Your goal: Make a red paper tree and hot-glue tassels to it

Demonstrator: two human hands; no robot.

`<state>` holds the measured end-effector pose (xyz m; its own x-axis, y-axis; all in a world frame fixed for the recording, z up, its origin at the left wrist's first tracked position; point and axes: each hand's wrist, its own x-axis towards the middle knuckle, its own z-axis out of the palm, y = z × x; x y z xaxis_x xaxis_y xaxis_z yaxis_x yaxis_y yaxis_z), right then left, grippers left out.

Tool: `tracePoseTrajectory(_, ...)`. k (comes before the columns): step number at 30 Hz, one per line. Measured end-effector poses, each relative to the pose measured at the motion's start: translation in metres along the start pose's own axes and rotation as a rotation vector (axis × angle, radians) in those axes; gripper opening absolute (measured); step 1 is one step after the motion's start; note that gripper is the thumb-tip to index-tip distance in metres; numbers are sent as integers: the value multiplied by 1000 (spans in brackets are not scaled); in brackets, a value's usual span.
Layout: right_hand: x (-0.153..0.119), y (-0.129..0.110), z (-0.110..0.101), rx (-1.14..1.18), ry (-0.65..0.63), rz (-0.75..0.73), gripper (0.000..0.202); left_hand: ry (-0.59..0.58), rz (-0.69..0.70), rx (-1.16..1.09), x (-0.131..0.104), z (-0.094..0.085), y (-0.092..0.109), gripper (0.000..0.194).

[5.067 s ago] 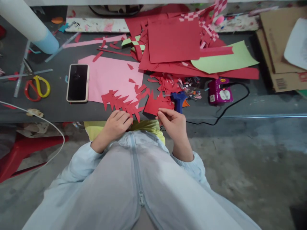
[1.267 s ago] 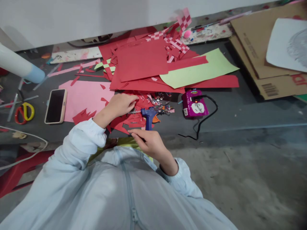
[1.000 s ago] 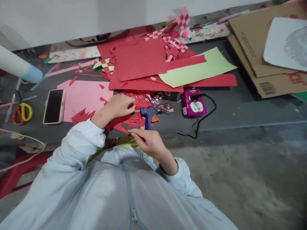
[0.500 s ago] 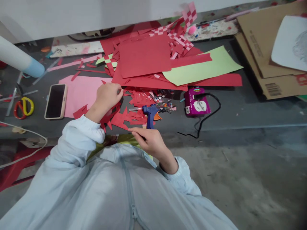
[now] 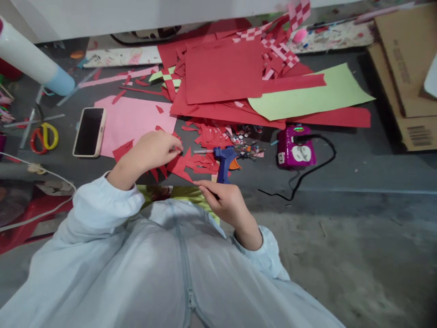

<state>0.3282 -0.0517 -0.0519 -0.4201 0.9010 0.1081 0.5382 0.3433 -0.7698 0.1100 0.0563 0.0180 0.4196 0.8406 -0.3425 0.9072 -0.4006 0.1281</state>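
a craft workspace, shown by the paper scraps [image 5: 211, 135], scissors [image 5: 44, 138] and glue gun [image 5: 224, 160] on a dark table [image 5: 344, 159].

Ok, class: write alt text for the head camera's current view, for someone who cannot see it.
A person's right hand touches a jagged red paper piece on a dark table, the left hand over more red scraps; a blue glue gun lies nearby, a phone and scissors to the left.

Light: dim, cool, diffuse indoor light, its source out of view | Shadows: soft grey patches on the pale jacket [image 5: 146, 255], darkness under the cardboard [image 5: 403, 77] | Glare: faint sheen along the table's front edge [image 5: 341, 184] | Sharpness: red paper [image 5: 223, 70] fairly clear, floor [image 5: 358, 255] soft | Distortion: wide-angle stretching towards the edges
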Motion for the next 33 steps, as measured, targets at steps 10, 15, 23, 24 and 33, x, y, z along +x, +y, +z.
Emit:
tracePoseTrajectory(10, -14, -2, -8, -169, -54, -34, 31, -16, 109, 51, -47, 40, 23, 31)
tracePoseTrajectory(15, -14, -4, -6, -189, -75, -21, 30, 14, 43, 146, -56, 43, 23, 29)
tracePoseTrajectory(23, -12, -5, -4, -185, -117, -16, 30, -29, -8, 154, -57, 42, 26, 30)
tracePoseTrajectory(24, -11, -5, -4, -187, -126, -11, 30, -33, -10, 153, -56, 42, 27, 31)
tracePoseTrajectory(33, -7, -7, -5, -160, -146, -9, 30, 93, -244, 161, -52, 42, 37, 48)
